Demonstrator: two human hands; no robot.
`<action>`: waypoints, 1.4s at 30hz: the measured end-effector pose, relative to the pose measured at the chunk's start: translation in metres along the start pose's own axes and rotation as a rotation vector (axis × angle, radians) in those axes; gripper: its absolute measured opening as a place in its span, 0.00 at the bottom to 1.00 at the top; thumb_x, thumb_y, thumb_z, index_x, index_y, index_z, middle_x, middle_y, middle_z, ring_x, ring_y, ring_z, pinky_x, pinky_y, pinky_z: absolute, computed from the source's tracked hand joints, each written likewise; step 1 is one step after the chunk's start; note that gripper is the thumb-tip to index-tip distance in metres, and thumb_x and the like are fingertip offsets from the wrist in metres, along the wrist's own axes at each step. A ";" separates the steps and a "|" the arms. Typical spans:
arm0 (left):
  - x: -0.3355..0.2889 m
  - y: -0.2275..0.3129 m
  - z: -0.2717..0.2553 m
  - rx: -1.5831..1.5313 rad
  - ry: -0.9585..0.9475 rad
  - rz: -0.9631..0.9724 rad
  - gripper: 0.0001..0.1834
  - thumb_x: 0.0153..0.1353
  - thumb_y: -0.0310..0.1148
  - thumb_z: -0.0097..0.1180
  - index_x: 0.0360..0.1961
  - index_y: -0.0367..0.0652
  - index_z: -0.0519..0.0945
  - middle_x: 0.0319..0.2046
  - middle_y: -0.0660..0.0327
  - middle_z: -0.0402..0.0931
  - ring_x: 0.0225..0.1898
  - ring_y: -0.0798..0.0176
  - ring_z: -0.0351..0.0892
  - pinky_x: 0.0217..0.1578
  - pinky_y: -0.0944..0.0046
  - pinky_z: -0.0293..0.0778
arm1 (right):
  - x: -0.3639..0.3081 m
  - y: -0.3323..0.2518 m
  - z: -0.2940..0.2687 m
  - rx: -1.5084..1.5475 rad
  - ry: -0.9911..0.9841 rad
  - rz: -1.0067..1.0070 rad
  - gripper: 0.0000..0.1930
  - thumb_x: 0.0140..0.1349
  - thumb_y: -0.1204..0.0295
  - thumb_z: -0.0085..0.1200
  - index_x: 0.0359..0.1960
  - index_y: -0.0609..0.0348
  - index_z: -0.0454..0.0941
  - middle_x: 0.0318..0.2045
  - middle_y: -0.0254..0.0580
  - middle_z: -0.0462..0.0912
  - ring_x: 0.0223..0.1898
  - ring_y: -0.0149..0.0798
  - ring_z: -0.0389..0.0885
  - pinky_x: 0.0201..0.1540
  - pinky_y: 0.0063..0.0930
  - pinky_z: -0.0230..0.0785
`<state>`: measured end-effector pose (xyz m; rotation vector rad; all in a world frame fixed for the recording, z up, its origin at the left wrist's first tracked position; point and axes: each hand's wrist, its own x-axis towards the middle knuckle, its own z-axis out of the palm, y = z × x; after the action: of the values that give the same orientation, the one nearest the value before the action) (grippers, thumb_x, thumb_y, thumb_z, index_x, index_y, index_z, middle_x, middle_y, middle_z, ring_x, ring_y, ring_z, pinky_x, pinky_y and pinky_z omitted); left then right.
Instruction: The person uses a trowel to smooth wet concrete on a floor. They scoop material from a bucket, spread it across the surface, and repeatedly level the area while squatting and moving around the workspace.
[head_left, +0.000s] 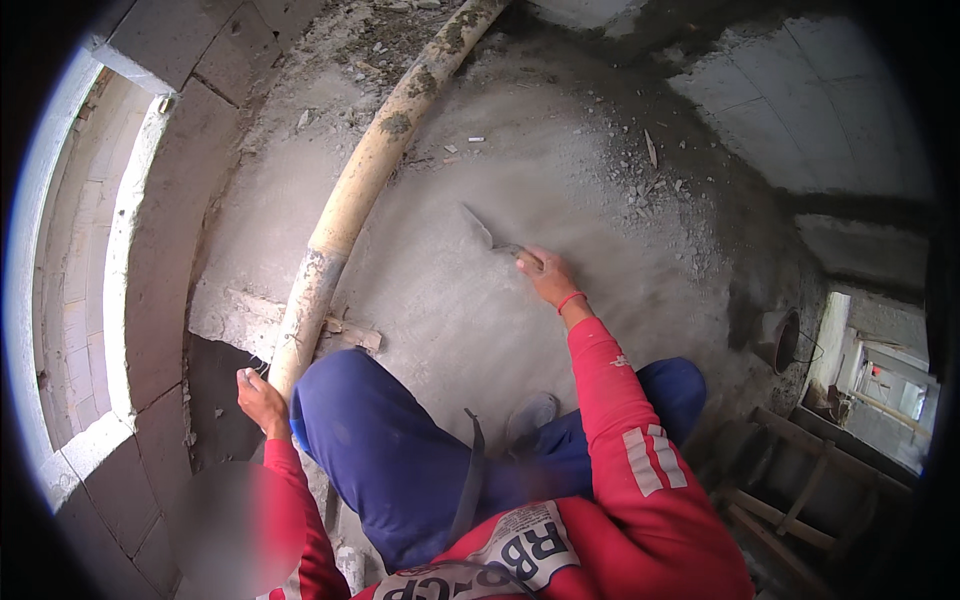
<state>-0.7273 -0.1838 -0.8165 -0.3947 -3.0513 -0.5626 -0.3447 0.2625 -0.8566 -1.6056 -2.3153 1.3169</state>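
Note:
My right hand (550, 278), with a red band at the wrist, is closed round the handle of a pointed trowel (479, 230). The trowel's metal blade points up and left, low over the grey dusty floor (430, 290); whether it touches the floor I cannot tell. My left hand (262, 404) is beside the lower end of a long, pale, mortar-stained pipe (335, 225), next to my bent left knee. Its fingers are curled in, and what they hold, if anything, is too small to make out.
Rubble (665, 190) lies scattered at the far right. A dark hole (228, 395) gapes left of the pipe, by a block wall with a window opening (125, 250). Broken wood (352, 335) lies near my knee. A round bucket-like thing (776, 340) and a wooden frame (780, 515) are at right.

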 end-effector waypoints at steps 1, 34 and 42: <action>-0.001 -0.004 0.005 0.002 0.005 0.004 0.18 0.73 0.38 0.44 0.42 0.31 0.78 0.35 0.36 0.80 0.38 0.29 0.79 0.39 0.41 0.70 | 0.009 0.032 -0.019 0.021 0.064 0.073 0.26 0.64 0.57 0.62 0.57 0.63 0.80 0.52 0.56 0.84 0.56 0.53 0.82 0.59 0.39 0.73; -0.003 0.084 -0.024 -0.156 0.103 -0.103 0.20 0.75 0.43 0.43 0.42 0.38 0.81 0.32 0.53 0.81 0.33 0.54 0.81 0.42 0.54 0.76 | 0.000 0.211 -0.255 -0.163 0.379 0.161 0.29 0.66 0.59 0.62 0.62 0.67 0.75 0.51 0.56 0.85 0.51 0.49 0.86 0.55 0.37 0.76; 0.050 0.279 0.024 -0.231 0.003 0.108 0.19 0.71 0.43 0.53 0.34 0.35 0.80 0.24 0.53 0.75 0.26 0.58 0.74 0.34 0.52 0.72 | 0.018 0.050 -0.155 -0.053 -0.230 -0.158 0.21 0.64 0.60 0.62 0.53 0.60 0.79 0.44 0.56 0.85 0.47 0.53 0.85 0.50 0.41 0.75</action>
<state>-0.7051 0.0888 -0.7388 -0.5592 -2.9468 -0.9111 -0.2443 0.3771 -0.7973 -1.3113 -2.5658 1.4853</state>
